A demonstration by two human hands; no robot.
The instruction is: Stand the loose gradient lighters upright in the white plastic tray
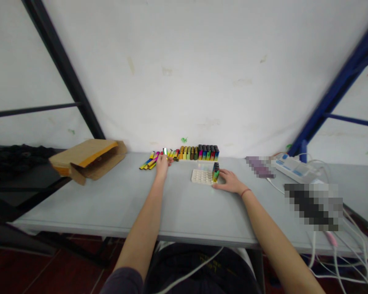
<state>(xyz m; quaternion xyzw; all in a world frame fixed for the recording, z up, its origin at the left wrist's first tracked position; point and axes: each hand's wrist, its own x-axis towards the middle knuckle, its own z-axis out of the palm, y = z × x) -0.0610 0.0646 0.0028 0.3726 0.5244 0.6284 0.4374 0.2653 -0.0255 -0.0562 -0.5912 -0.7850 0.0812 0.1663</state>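
Note:
My left hand (162, 168) is raised at the back of the grey table (116, 204), pinching a small shiny lighter (164, 151) upright. Beside it lie several loose yellow and magenta lighters (150, 161). A tight row of multicoloured lighters (199, 153) stands along the wall. My right hand (230, 182) rests on the tabletop, fingers spread, its fingertips next to a small block of upright lighters (215, 172). That block stands at the right end of a white dimpled tray (201, 177).
A cardboard box (88, 159) with an open flap lies at the table's left end. On the right are a white power strip (294, 168), tangled white cables, and blurred-out objects (260, 166). Dark metal frame posts rise on both sides.

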